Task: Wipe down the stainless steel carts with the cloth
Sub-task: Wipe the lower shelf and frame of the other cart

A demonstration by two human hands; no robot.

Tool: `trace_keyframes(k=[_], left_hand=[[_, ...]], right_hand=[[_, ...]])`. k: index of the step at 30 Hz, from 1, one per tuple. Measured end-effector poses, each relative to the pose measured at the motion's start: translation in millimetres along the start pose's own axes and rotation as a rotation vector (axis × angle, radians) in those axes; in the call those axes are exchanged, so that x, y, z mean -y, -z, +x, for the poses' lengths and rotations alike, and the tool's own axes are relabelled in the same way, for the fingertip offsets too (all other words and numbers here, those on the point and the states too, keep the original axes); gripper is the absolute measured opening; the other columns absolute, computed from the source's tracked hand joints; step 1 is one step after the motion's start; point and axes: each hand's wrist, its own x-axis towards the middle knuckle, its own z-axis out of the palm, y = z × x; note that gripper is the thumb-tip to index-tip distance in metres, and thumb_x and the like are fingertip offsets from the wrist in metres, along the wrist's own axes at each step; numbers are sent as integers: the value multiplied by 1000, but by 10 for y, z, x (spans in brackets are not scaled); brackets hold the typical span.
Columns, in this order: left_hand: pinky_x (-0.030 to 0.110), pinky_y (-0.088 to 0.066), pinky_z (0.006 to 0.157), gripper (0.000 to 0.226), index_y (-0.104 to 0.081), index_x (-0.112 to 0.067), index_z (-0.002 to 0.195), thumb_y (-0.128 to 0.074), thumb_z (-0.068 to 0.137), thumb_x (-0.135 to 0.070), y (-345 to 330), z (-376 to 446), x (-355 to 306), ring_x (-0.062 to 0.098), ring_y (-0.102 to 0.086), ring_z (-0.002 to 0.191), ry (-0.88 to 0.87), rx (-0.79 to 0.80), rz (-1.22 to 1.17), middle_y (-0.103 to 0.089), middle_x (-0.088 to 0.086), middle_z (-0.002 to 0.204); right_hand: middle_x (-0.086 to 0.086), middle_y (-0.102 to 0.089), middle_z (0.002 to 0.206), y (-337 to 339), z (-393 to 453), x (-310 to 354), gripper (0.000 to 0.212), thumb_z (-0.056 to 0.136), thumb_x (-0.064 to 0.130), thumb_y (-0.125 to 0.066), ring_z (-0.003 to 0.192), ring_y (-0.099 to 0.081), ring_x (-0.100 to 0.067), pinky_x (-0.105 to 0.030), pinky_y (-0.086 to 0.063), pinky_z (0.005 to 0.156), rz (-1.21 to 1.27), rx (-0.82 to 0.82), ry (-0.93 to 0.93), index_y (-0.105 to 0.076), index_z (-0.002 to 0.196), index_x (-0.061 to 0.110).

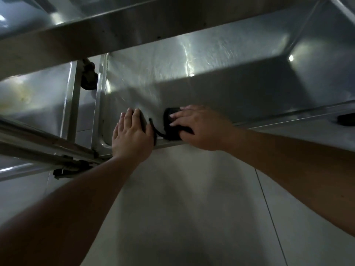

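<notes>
The lower shelf (221, 89) of a stainless steel cart fills the middle of the head view, under the edge of an upper shelf (115, 35). My right hand (199, 127) presses a dark cloth (171, 123) flat on the shelf near its front rim, fingers straight. My left hand (130, 135) rests on the shelf's front left corner with straight fingers. A thin dark strap (156, 129) curls between the two hands.
A second steel cart (38, 96) stands to the left, with a dark caster wheel (88, 77) between the two. A steel bar (48, 143) crosses the lower left. Light floor tiles (192, 208) lie below. A dark round object (345, 120) sits at the right edge.
</notes>
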Motion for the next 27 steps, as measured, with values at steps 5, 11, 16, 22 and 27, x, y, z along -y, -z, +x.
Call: trace_keyframes(k=[5,11,16,22,27], left_hand=[[40,-1,130,72,-14,-24,169,-29,106,-55,-1,8,-9,17,0,164,-14,6,18,-8,2,178],[55,-19,129,70,-11,-10,167,-23,109,-46,108,65,-115,36,-7,163,-62,92,228,-8,17,176],[55,-25,126,67,-22,-17,164,-41,104,-40,199,24,-327,31,-13,162,-199,48,205,-12,9,176],[48,-25,125,67,-28,-22,163,-42,100,-38,51,24,-899,27,-22,159,-240,33,63,-19,2,174],[42,-20,127,63,-29,-25,164,-41,105,-42,-191,-22,-1491,22,-19,160,-302,25,-31,-19,-1,175]], right_hand=[[3,-65,144,262,-642,-619,53,90,47,-46,136,-56,-27,-46,-43,113,-99,-150,-120,-73,130,25],[14,-59,149,156,-590,-413,55,89,51,-43,142,-48,-19,-43,-40,115,-50,-190,-298,-71,134,34],[17,-51,156,130,-513,-330,53,95,54,-41,150,-38,-15,-44,-35,119,-48,-41,-131,-63,141,38],[17,-55,153,351,-844,-762,56,92,57,-39,146,-44,-14,-41,-40,112,-103,-104,-200,-66,137,38],[3,-61,150,655,-1445,-1563,60,90,52,-40,138,-54,-28,-44,-40,116,-146,-240,-389,-70,135,27]])
